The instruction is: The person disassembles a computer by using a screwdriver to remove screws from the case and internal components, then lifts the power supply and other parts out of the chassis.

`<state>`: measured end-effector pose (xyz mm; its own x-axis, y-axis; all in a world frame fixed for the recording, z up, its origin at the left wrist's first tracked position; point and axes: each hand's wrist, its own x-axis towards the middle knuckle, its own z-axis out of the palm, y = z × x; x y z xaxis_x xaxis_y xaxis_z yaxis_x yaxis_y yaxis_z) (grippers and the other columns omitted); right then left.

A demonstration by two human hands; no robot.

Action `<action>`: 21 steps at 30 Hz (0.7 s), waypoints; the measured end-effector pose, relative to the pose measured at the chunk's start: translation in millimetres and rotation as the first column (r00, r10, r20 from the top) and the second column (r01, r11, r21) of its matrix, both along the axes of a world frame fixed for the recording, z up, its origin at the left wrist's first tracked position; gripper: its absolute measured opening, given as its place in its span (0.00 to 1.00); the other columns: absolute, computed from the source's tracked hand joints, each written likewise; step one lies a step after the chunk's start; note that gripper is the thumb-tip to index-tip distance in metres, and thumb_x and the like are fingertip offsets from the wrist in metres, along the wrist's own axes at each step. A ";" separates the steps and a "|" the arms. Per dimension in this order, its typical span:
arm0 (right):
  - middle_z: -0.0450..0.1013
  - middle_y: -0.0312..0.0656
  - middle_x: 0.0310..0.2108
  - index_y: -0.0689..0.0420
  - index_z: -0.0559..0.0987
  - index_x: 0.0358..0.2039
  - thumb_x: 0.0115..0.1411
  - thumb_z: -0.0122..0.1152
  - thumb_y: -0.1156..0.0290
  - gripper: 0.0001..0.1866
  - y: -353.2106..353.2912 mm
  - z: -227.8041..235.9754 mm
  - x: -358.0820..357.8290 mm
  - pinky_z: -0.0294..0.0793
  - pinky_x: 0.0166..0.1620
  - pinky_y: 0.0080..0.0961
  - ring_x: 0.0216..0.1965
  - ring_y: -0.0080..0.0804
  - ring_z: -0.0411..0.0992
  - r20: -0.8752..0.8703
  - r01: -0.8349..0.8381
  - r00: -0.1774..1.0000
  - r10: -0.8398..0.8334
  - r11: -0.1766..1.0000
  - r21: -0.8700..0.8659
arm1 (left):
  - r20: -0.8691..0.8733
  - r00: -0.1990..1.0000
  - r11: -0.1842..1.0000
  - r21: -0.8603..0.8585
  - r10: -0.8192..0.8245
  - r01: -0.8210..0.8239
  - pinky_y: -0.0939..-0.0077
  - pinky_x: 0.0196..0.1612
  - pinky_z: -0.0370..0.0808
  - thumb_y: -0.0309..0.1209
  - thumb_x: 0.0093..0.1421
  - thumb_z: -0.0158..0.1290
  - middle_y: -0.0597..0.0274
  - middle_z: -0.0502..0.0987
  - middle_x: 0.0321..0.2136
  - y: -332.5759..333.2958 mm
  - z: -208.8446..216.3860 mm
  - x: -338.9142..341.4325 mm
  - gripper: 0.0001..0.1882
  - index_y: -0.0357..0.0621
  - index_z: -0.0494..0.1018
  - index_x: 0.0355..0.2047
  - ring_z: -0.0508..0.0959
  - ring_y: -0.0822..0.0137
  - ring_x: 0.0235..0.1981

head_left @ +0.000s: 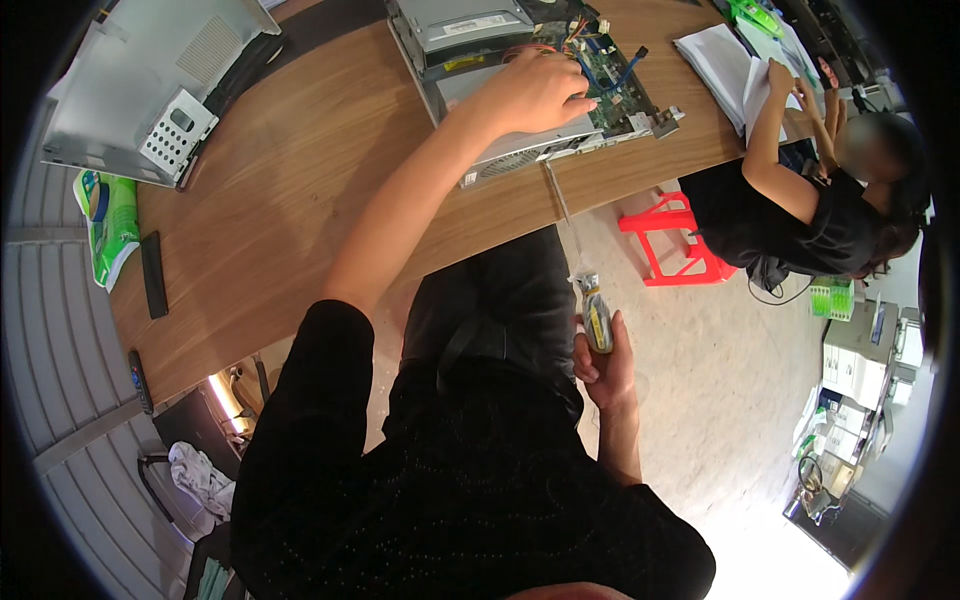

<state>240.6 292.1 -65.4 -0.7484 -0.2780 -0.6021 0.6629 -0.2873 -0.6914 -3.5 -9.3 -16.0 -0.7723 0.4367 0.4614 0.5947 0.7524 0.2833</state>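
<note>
Presently, 1 open computer case [470, 85] sits on the brown worktop [300, 150], its vented edge toward the wearer. Left hand [545, 95]: over the case interior, palm down, beside thin coloured cables [578, 40] and the green circuit board [632, 98]. Its fingers are bent, thumb apart; cannot tell whether they grip anything. Right hand [608, 368]: on the near side of the case, below worktop level in view, fingers clamped on the handle of 1 screwdriver [597, 322]. Shaft points up to the near edge of the case; contact at the tip cannot be told.

Surroundings: well left of the case, 1 grey metal cover [150, 80] with 1 perforated bracket [180, 135]; nearer the wearer on that side, 1 green packet [115, 225] and 1 black strip [153, 275]. Right of the case, white papers [718, 68] under a co-worker's hands; 1 red stool [683, 240] stands on the floor, nearer the wearer.
</note>
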 end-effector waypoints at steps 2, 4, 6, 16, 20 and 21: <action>0.72 0.40 0.25 0.57 0.70 0.51 0.64 0.54 0.53 0.23 -4.8 -1.0 0.7 0.63 0.20 0.19 0.16 0.22 0.62 0.031 -0.007 0.999 0.009 0.998 -0.064 | 0.005 1.000 1.000 -0.008 0.001 -0.001 0.58 0.53 0.67 0.44 0.64 0.52 0.58 0.76 0.32 -0.3 0.5 0.7 0.17 0.41 0.77 0.31 0.76 0.55 0.41; 0.74 0.41 0.30 0.58 0.66 0.54 0.58 0.65 0.64 0.27 -21.3 -1.0 3.6 0.70 0.26 0.24 0.21 0.30 0.69 -0.575 0.246 0.779 0.250 0.722 0.647 | -0.014 1.000 1.000 0.018 0.004 -0.004 0.58 0.52 0.67 0.44 0.64 0.52 0.59 0.76 0.32 0.1 -1.3 1.7 0.17 0.41 0.77 0.31 0.76 0.55 0.41; 0.75 0.42 0.28 0.61 0.67 0.53 0.52 0.70 0.73 0.29 -24.0 7.3 0.3 0.73 0.33 0.27 0.23 0.36 0.73 -0.553 0.250 0.753 0.357 0.622 0.742 | -0.025 1.000 1.000 0.007 0.010 -0.010 0.58 0.51 0.68 0.44 0.64 0.52 0.59 0.76 0.32 -0.6 -2.0 1.9 0.17 0.41 0.77 0.31 0.76 0.55 0.41; 0.68 0.38 0.21 0.59 0.71 0.50 0.68 0.47 0.47 0.26 -9.5 13.3 -5.3 0.57 0.18 0.17 0.13 0.21 0.59 -0.085 0.050 0.995 -0.044 0.996 0.075 | -0.018 1.000 1.000 0.016 -0.002 0.002 0.58 0.49 0.69 0.43 0.64 0.51 0.58 0.76 0.32 -1.2 -1.5 0.3 0.17 0.41 0.77 0.30 0.76 0.55 0.41; 0.72 0.41 0.29 0.60 0.70 0.49 0.62 0.61 0.60 0.21 -27.4 16.0 1.0 0.68 0.27 0.22 0.20 0.27 0.67 -0.692 0.344 0.645 0.323 0.686 0.641 | -0.026 1.000 1.000 -0.017 0.010 -0.011 0.60 0.49 0.69 0.44 0.64 0.51 0.59 0.77 0.32 1.1 -1.7 1.0 0.18 0.42 0.77 0.28 0.77 0.57 0.42; 0.73 0.41 0.28 0.61 0.70 0.48 0.59 0.63 0.64 0.21 -25.7 17.0 1.5 0.71 0.32 0.25 0.23 0.29 0.69 -0.666 0.367 0.617 0.419 0.596 0.714 | -0.003 1.000 1.000 -0.020 0.001 -0.001 0.59 0.49 0.69 0.44 0.64 0.51 0.59 0.77 0.32 1.0 -1.1 -0.2 0.18 0.42 0.77 0.28 0.77 0.57 0.42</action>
<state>242.1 266.4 -48.4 -0.9830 -0.0663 0.1711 -0.1775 0.5802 -0.7949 -3.7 -8.3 -17.1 -0.7711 0.4454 0.4550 0.5951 0.7583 0.2662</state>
